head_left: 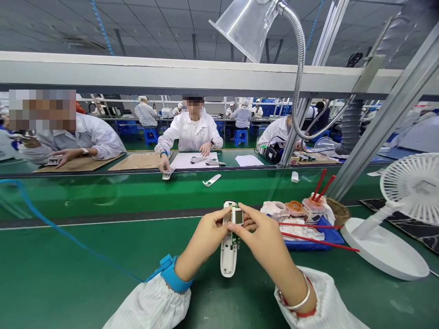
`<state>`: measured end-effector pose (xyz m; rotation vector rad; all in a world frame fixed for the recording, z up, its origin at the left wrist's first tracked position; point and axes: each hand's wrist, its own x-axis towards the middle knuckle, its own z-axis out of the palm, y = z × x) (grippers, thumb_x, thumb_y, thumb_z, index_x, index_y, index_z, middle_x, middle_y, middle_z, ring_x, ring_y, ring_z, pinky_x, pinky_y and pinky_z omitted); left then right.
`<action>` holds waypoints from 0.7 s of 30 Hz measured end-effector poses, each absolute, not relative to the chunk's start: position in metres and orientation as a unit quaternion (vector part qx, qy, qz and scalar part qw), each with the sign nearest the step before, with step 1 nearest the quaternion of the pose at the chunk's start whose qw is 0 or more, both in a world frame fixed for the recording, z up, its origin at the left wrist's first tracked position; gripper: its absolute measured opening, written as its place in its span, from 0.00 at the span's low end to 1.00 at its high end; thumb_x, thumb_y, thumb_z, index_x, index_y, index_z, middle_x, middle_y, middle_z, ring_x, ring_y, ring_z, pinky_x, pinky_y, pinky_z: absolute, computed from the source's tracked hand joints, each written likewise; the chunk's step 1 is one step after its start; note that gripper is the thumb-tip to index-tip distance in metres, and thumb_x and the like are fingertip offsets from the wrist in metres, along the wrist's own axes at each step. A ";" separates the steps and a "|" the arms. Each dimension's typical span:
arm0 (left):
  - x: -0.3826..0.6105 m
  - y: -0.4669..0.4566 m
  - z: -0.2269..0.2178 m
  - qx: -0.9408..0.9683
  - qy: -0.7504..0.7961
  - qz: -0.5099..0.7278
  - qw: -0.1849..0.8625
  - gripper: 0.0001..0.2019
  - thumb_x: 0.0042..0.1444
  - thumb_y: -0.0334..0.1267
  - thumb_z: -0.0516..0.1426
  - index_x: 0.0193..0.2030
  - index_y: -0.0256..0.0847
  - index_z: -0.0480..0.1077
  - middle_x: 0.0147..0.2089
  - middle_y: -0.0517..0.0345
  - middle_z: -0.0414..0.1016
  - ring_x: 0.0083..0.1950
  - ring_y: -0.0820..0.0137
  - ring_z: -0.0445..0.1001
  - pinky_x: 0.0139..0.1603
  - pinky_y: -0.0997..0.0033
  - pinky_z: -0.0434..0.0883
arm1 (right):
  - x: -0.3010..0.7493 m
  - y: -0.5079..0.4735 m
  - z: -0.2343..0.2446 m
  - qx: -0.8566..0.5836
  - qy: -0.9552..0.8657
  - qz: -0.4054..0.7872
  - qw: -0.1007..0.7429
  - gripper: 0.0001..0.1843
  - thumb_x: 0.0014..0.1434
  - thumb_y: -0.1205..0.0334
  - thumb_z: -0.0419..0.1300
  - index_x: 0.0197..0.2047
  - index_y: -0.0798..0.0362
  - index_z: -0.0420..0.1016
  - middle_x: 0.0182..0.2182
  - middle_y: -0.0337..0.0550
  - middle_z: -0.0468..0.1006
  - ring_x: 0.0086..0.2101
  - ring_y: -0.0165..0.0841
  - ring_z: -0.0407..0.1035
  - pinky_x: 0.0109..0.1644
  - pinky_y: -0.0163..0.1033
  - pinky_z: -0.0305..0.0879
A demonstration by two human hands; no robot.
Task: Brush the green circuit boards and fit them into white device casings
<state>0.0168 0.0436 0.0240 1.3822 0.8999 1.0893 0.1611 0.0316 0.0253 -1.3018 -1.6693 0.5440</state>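
Both of my hands hold a long white plastic housing (228, 256) with a green circuit board showing inside it, upright over the green bench. My left hand (206, 237) grips its left side, fingers closed on it. My right hand (262, 233) pinches a small square display part (237, 215) against the upper end of the housing. A blue strap with a coiled blue cord (171, 273) is on my left wrist. A metal bangle (298, 301) is on my right wrist.
A blue tray (325, 235) with tape rolls, white parts and red sticks lies right of my hands. A white desk fan (408, 192) stands at the far right. Loose white parts (211, 180) lie on the belt ahead. Other people in white coats work across the line.
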 end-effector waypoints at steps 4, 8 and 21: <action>0.015 0.038 0.034 0.495 0.308 0.461 0.669 0.39 0.52 0.37 0.59 0.68 0.45 0.45 0.53 0.47 0.73 0.50 0.65 0.72 0.51 0.64 0.65 | 0.169 0.035 0.031 -0.539 -0.649 0.257 0.471 0.27 0.48 0.58 0.66 0.52 0.56 0.73 0.32 0.45 0.77 0.29 0.35 0.71 0.34 0.41 0.72; 0.016 0.036 0.036 0.463 0.302 0.476 0.684 0.43 0.51 0.36 0.61 0.69 0.45 0.40 0.52 0.45 0.74 0.49 0.63 0.73 0.51 0.62 0.65 | 0.169 0.034 0.032 -0.546 -0.653 0.226 0.474 0.26 0.48 0.58 0.66 0.51 0.55 0.73 0.31 0.45 0.76 0.29 0.34 0.71 0.34 0.42 0.71; 0.013 0.041 0.032 0.454 0.278 0.487 0.693 0.44 0.51 0.32 0.62 0.69 0.46 0.39 0.54 0.46 0.72 0.55 0.62 0.70 0.57 0.59 0.62 | 0.163 0.035 0.022 -0.515 -0.686 0.109 0.503 0.21 0.54 0.59 0.61 0.51 0.55 0.73 0.32 0.46 0.76 0.29 0.35 0.69 0.34 0.42 0.70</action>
